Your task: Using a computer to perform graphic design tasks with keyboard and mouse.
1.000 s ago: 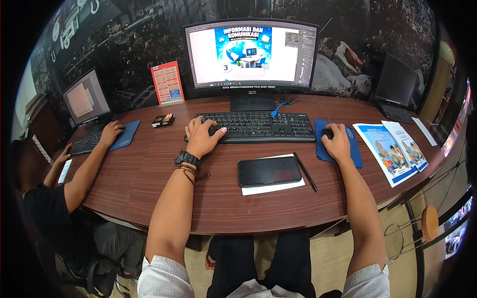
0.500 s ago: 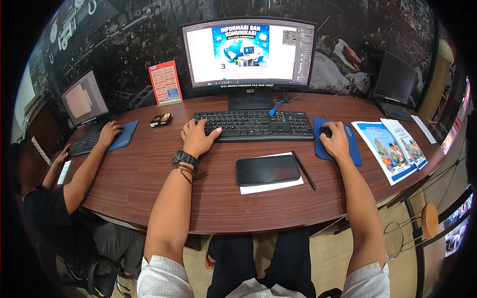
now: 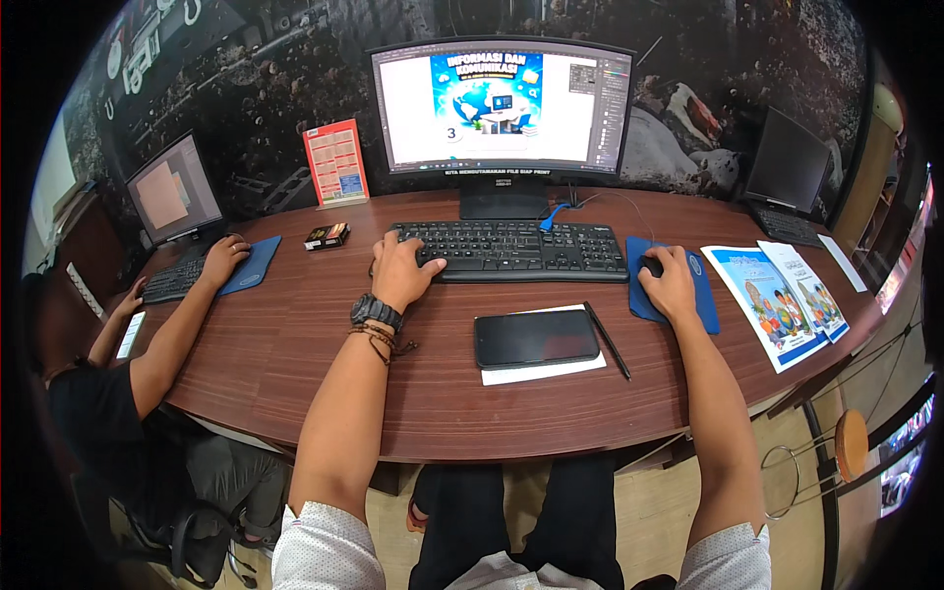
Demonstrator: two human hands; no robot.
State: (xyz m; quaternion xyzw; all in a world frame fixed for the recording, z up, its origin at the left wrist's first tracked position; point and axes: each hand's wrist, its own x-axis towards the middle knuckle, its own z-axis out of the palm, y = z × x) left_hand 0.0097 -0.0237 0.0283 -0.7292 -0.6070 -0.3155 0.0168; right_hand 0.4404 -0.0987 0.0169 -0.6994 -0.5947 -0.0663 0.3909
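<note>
A full-size black keyboard [image 3: 526,251] with pale key markings lies flat on a dark reddish-brown wooden desk [image 3: 433,418], its long front edge facing the wearer. A separate number block fills its right end. The left hand [image 3: 400,272] rests over its left end, fingers spread on the keys, hiding that corner. Just beyond the keyboard's right end, a small dark mouse [image 3: 652,264] sits on a blue mouse pad [image 3: 702,305]. The right hand [image 3: 671,283] is cupped over the mouse, so only its front part shows, pointing away from the wearer; the rest is hidden.
</note>
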